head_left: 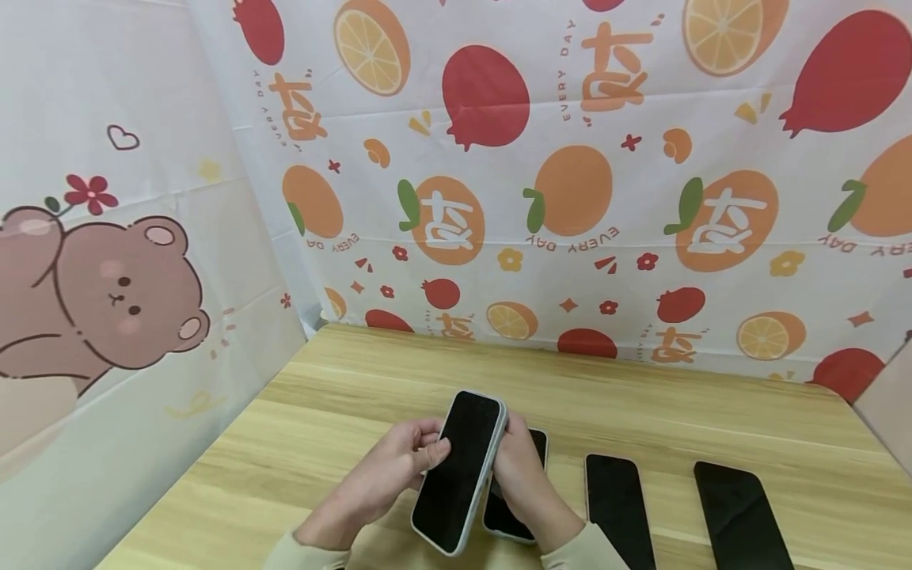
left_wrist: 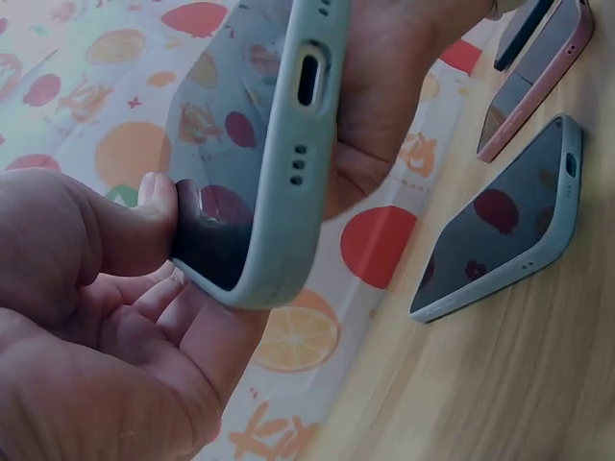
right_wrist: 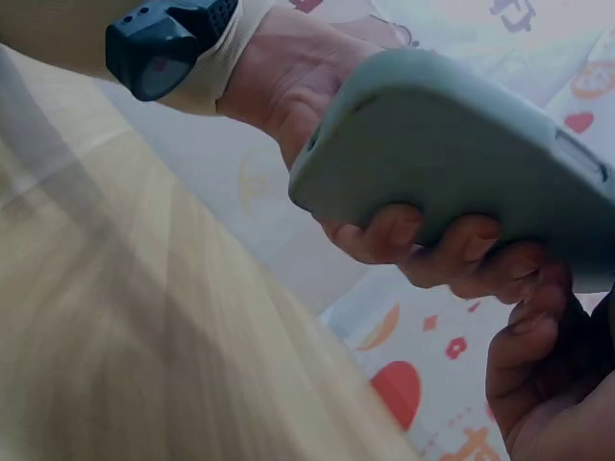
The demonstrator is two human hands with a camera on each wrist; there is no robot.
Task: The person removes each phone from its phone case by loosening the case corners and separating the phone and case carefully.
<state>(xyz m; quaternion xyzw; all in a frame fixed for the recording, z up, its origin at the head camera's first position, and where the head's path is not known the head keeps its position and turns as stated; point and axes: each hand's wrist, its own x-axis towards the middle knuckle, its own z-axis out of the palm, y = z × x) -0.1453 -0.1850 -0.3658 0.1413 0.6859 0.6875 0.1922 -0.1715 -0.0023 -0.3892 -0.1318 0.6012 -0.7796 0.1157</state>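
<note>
A smartphone in a pale grey-green case (head_left: pixel 459 475) is held up at a tilt above the table, its dark screen facing up. My left hand (head_left: pixel 388 467) grips its left edge, thumb over the screen side and fingers behind, as the right wrist view shows along the case's back (right_wrist: pixel 413 163). At the upper right edge, my right hand (head_left: pixel 523 467) holds the same phone; part of that hand is hidden behind it. The charging port (left_wrist: pixel 308 80) shows on the case's end in the left wrist view. Partly under the right hand, a second light-cased phone (head_left: pixel 504 518) lies on the table.
Two more phones lie to the right: one with a pinkish edge (head_left: pixel 618 507) and a dark one (head_left: pixel 741 514). They rest on a wood-grain table (head_left: pixel 342 396). A fruit-print cloth (head_left: pixel 492 229) hangs behind the table, and a bear-print cloth (head_left: pixel 142 293) hangs at the left.
</note>
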